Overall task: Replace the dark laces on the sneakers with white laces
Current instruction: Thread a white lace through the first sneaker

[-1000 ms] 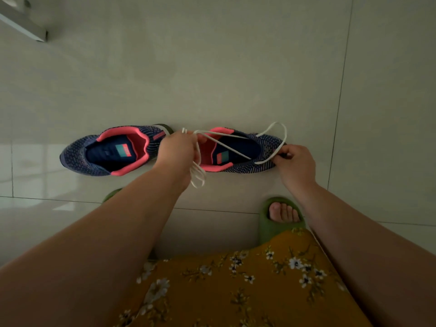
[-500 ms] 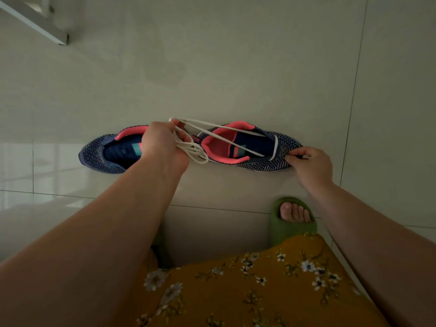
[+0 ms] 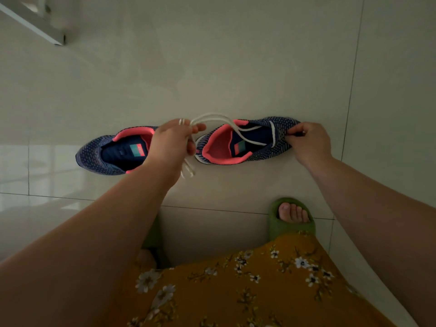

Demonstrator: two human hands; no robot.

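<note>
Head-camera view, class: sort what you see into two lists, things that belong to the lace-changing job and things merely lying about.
Belongs to the job:
white lace
right-hand sneaker
left-hand sneaker
left hand, gripping the lace
right hand, pinching the sneaker's toe end

Just there:
green slipper
tiled floor
white frame

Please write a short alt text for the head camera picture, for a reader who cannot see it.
A left hand grips a white lace threaded across the right sneaker, whose toe the right hand pinches. A laceless left sneaker lies beside it on the tiled floor.
</note>
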